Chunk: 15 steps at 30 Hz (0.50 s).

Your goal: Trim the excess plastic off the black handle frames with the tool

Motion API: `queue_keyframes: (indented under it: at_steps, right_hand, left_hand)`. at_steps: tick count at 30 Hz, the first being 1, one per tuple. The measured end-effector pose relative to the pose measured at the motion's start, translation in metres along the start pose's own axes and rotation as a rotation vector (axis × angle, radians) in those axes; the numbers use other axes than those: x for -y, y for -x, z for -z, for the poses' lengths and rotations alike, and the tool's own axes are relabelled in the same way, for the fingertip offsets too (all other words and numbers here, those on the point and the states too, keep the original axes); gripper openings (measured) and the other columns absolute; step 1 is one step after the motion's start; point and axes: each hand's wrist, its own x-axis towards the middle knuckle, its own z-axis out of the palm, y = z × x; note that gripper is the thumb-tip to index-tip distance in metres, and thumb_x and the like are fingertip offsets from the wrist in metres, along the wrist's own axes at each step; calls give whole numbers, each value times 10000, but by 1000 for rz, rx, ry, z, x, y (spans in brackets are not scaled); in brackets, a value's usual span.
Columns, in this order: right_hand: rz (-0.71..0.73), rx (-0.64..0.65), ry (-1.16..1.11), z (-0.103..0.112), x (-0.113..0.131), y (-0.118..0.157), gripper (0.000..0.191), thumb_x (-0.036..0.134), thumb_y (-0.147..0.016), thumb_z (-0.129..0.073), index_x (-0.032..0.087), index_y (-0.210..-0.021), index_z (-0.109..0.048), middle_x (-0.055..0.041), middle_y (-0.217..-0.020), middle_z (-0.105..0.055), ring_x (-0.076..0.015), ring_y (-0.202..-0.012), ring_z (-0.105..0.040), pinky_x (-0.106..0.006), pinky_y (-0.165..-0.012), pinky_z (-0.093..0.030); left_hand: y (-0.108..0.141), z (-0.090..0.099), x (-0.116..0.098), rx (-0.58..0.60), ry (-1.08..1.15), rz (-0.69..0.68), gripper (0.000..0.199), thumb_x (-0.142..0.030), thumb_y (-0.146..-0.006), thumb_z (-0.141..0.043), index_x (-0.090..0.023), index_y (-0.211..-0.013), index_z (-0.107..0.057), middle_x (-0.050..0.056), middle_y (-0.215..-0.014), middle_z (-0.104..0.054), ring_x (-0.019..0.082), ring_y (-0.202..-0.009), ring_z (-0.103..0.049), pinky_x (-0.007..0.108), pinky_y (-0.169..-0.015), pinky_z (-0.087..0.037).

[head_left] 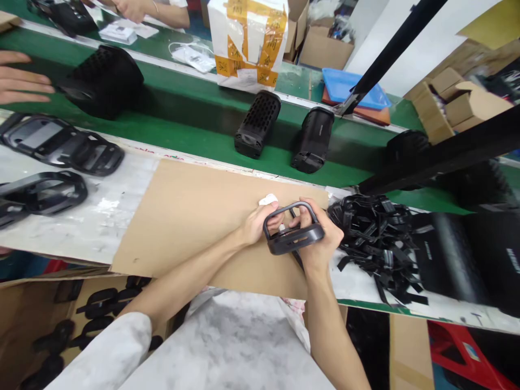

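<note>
A black plastic frame point(296, 240), a rounded loop with a slotted thicker side, is held above a brown cardboard sheet point(195, 216). My right hand point(323, 233) is closed around its right side, with fingers reaching behind and into the loop. At the loop's left side, my left hand point(260, 221) has its fingers closed and partly hidden by the frame. A small white piece, seemingly cloth point(268, 200), pokes out past those left fingers. Another bit of white shows through the loop just below them.
Thin black strips point(377, 233) are heaped at the right. More black frames point(52, 141) lie at the left. Two black speaker-like housings point(258, 124) stand on the green belt point(182, 124) ahead. Another person's hand point(24, 78) is at the far left. A dark bar point(442, 154) crosses the right.
</note>
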Motion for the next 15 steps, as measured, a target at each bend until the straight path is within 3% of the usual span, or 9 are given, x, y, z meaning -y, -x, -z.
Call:
queue_keyframes:
  at_steps: [8,15]
  right_hand:
    - [-110,-24,-33,-4,2,3,357,504,-993,-592,223,-1132,-764,-25,-749,-733,-204,-630,-717,-329,-673,-595]
    - [-102,-49,-64,2,9,3,313,461,-987,-620,213,-1116,-760,-47,-850,-773,-212,-658,-728,-346,-698,-584]
  left_hand:
    - [5,-1,-4,-19,-42,-9,597,-647,-989,-429,-213,-582,-379,-26,-530,-315,120,-514,-292,321,-563,-296]
    - [4,-1,-5,80,60,0,623,-631,-1007,-393,-186,-580,-482,13,-542,-441,136,-532,-421,315,-586,-358]
